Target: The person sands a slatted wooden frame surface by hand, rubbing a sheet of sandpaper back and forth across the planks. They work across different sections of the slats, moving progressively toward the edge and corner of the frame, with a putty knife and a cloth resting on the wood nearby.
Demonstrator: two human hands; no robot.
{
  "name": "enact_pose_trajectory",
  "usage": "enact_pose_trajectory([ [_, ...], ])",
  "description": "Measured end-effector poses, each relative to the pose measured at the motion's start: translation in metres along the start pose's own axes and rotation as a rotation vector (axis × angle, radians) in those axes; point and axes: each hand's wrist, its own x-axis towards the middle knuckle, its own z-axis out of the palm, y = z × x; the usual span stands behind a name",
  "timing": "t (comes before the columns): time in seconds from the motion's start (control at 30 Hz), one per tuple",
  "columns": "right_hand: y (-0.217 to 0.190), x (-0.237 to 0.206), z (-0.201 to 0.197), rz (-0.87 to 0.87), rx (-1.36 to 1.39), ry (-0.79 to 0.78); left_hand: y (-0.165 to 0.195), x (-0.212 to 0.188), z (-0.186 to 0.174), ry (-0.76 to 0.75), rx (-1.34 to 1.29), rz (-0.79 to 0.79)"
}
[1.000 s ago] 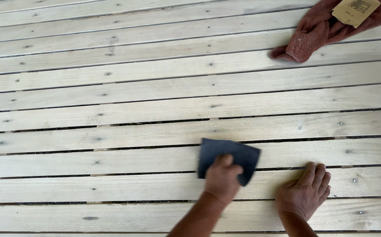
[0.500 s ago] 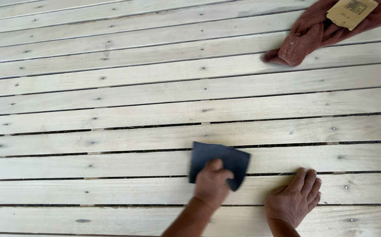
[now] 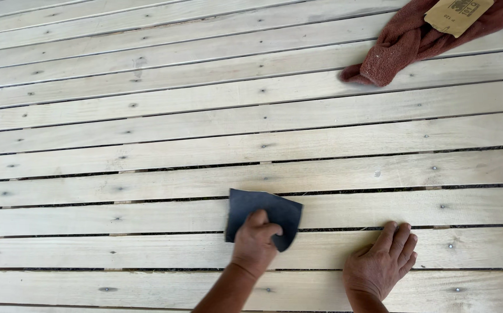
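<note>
My left hand (image 3: 255,243) presses down on a dark blue-grey sheet of sandpaper (image 3: 274,210), fingers curled over its near edge, holding it against a pale wooden plank (image 3: 147,215). The sheet lies flat across the plank and the gap below it. My right hand (image 3: 381,264) rests palm down on the neighbouring plank to the right, fingers spread and holding nothing. About a hand's width of bare wood separates the two hands.
The surface is made of long pale wooden slats (image 3: 205,122) with dark gaps and nail heads. A crumpled reddish-brown cloth (image 3: 402,46) lies at the top right with a tan sheet of sandpaper (image 3: 457,14) on it.
My left hand has slid the dark sandpaper to the left along the plank. My right hand has shifted a little left with it.
</note>
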Motion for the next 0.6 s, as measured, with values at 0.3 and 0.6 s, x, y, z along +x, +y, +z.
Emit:
enact_pose_trajectory([
  [0.3,0.005,-0.009,0.001,-0.093,0.050,0.037,0.104,0.028,0.086,-0.077,-0.086,0.185],
  [0.6,-0.031,-0.043,0.002,-0.087,0.042,0.065,-0.152,-0.061,-0.101,0.235,-0.060,0.063],
])
